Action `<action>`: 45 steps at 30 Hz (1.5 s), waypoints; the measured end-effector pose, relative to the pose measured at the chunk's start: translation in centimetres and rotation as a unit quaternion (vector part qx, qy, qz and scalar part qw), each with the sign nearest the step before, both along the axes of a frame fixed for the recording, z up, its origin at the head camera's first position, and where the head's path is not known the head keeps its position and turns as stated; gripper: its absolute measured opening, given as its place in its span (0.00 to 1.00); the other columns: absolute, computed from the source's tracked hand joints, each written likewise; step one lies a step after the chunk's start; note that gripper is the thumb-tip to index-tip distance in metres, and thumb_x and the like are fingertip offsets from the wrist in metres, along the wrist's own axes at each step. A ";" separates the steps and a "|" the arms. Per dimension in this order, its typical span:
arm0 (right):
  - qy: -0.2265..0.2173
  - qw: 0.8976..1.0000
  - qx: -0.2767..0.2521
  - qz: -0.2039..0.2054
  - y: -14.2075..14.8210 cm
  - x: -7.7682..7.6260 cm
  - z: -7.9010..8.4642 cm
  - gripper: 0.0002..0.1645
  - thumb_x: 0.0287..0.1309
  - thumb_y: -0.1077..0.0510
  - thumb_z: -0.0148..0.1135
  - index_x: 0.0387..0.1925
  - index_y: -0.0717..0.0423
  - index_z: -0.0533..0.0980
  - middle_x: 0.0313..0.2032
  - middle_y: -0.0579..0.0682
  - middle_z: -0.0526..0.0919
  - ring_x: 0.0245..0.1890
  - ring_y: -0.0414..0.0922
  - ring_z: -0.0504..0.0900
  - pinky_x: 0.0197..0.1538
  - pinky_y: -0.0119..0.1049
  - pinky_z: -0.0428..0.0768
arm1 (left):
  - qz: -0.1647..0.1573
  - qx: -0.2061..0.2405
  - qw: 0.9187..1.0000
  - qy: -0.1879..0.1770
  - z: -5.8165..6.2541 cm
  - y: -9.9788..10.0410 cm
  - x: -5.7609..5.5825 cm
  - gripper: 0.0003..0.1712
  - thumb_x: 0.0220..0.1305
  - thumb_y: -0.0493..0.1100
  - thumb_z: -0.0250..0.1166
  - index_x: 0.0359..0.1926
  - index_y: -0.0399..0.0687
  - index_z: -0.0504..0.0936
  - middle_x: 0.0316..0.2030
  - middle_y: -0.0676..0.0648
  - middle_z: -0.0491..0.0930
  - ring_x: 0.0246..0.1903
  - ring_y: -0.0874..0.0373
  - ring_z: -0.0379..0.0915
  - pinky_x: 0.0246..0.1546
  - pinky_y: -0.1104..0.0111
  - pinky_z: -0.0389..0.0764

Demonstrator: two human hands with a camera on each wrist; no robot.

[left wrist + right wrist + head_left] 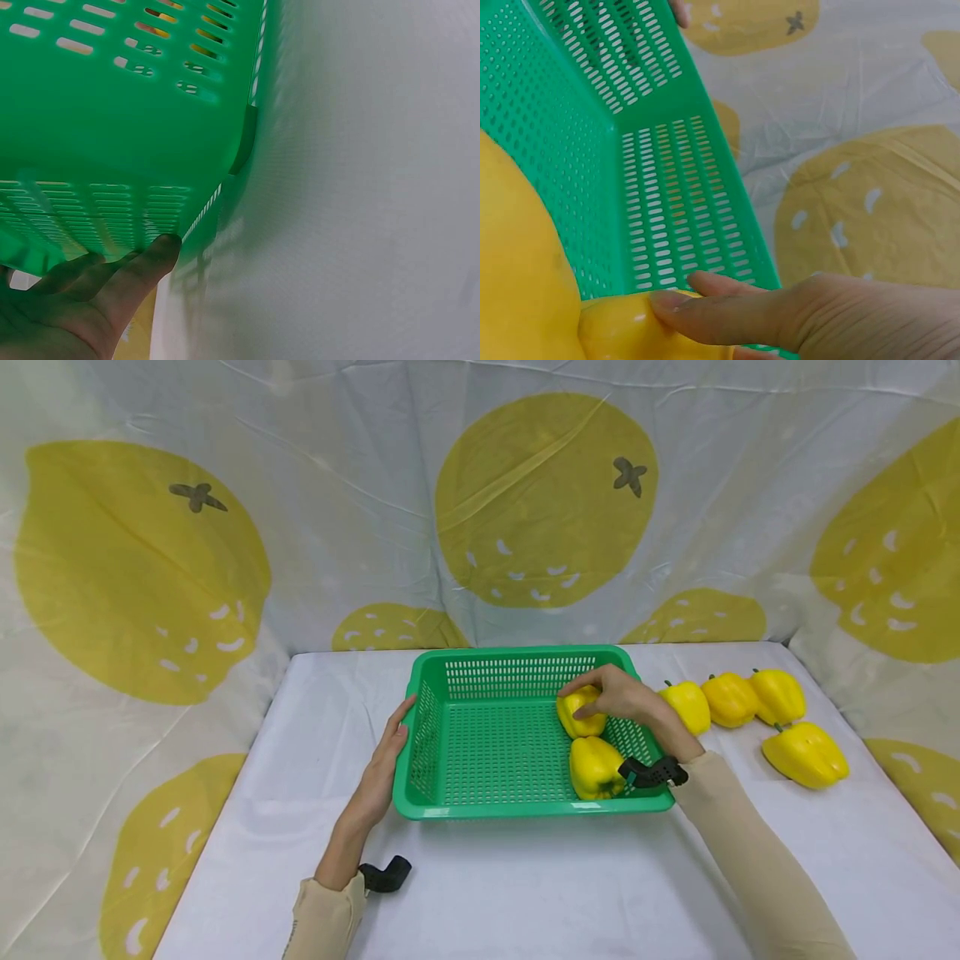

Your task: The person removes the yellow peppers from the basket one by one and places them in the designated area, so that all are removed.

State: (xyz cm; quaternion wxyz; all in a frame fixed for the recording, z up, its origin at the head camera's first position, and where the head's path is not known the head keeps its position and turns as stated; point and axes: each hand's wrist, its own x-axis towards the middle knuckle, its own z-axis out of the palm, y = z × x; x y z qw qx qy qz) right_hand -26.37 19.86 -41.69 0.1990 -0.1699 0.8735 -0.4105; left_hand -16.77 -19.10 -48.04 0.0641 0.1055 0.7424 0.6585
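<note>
head view: the right hand (621,695) pinches a yellow pepper (572,712) inside the green basket (495,811), just behind a second pepper (592,767). left wrist view: the left hand (79,311) touches the basket with straight fingers, ideally bracing it. right wrist view: the thumb (720,313) lies on the pinched pepper, best lifted once it sits steady.

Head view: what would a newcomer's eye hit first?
The green rectangular slotted plastic basket at centre, two glossy yellow bell peppers in its right end, the farther one held by the right hand. Then probably the huge yellow fruits printed on the white fabric backdrop. Four more yellow bell peppers lie on the white cloth to the basket's right.
</note>
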 end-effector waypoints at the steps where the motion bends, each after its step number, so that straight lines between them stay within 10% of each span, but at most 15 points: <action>1: 0.003 1.000 0.001 0.006 0.0 -0.1 0.0 0.23 0.62 0.68 0.70 0.59 0.60 0.83 0.66 0.64 0.77 0.61 0.59 0.79 0.55 0.44 0.84 | 0.000 0.000 1.000 0.000 0.0 0.0 0.0 0.29 0.85 0.59 0.31 0.82 0.75 0.47 0.83 0.57 0.43 0.81 0.53 0.36 0.78 0.42 0.42; 24: 0.046 0.977 0.037 0.203 -2.6 -3.0 0.2 0.23 0.61 0.65 0.72 0.58 0.53 0.84 0.70 0.59 0.75 0.75 0.59 0.66 0.69 0.55 0.75 | -0.003 0.000 1.000 0.002 -0.1 0.1 0.1 0.29 0.85 0.60 0.31 0.82 0.76 0.47 0.83 0.57 0.43 0.82 0.52 0.36 0.78 0.40 0.41; 45: 0.036 0.971 0.002 0.238 -3.1 -3.6 0.0 0.25 0.61 0.68 0.69 0.60 0.57 0.82 0.73 0.61 0.71 0.75 0.60 0.66 0.69 0.55 0.75 | -0.001 -0.001 1.000 -0.002 0.0 0.0 0.1 0.28 0.85 0.60 0.31 0.81 0.77 0.47 0.82 0.58 0.43 0.81 0.53 0.38 0.78 0.42 0.44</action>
